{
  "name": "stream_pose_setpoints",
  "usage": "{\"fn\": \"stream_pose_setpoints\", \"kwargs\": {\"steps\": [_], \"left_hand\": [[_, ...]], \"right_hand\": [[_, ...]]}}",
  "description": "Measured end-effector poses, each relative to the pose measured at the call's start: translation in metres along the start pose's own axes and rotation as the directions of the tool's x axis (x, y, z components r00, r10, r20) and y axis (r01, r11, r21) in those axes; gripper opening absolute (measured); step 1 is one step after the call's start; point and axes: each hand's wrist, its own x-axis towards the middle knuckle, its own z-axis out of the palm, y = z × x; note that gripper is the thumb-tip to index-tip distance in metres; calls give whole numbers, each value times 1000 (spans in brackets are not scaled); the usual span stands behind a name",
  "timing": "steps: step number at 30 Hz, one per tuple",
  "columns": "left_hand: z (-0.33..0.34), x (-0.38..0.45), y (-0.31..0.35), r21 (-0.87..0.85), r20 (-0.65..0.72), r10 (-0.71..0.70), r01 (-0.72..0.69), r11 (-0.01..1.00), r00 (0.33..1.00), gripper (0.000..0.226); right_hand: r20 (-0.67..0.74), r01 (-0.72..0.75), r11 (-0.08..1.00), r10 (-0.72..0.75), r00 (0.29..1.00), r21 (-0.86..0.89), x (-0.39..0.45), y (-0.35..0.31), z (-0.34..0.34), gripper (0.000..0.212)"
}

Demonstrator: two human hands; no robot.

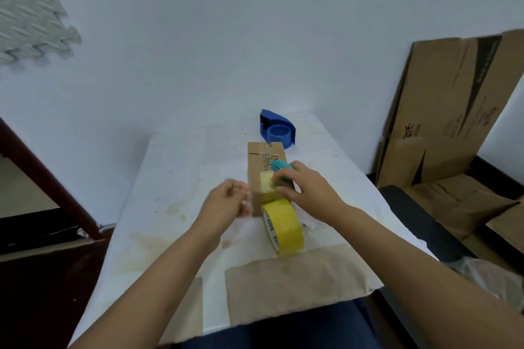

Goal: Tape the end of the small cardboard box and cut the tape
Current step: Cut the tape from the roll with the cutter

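A small cardboard box [262, 163] lies lengthwise on the white table [181, 176]. A strip of yellowish tape [266, 183] runs over its near top edge down to a yellow tape roll [285, 225] standing on edge against the box's near end. My right hand [307, 195] rests on the box's near right corner, holding a teal cutter [280, 166] with fingers pressed on the tape. My left hand [226, 204] hovers just left of the box's near end, blurred, fingers curled and apart, holding nothing I can see.
A blue tape dispenser [278, 129] sits behind the box at the table's far edge. Flattened cardboard sheets [450, 110] lean against the wall at right, above a dark seat [419, 221]. Brown paper patches [297, 286] cover the table's near edge.
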Motion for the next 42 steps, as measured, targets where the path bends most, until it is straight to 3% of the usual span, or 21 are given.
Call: {"fn": "stream_pose_setpoints", "kwargs": {"steps": [2, 4, 11, 18, 24, 42], "left_hand": [[7, -12, -5, -10, 162, -183, 187, 982, 970, 30], [17, -18, -6, -58, 276, -268, 294, 954, 923, 46], [34, -23, -2, -28, 408, -306, 346, 938, 861, 53], [6, -17, -1, 185, 374, -320, 268, 946, 871, 56], [11, -26, -3, -86, 435, -280, 349, 933, 856, 37], [2, -34, -2, -65, 475, -291, 363, 929, 830, 44]], "right_hand": [[-12, 14, 999, -14, 1000, -48, 1, -1, 3, 19], [-13, 15, 997, -16, 1000, -80, 4, -3, 3, 21], [75, 25, 989, -14, 997, -146, 11, -6, -6, 29], [90, 31, 979, -13, 996, -203, 12, -11, 5, 34], [26, 17, 968, -11, 1000, -252, 7, -6, 12, 40], [18, -11, 952, 18, 1000, -307, 8, -10, 22, 42]]}}
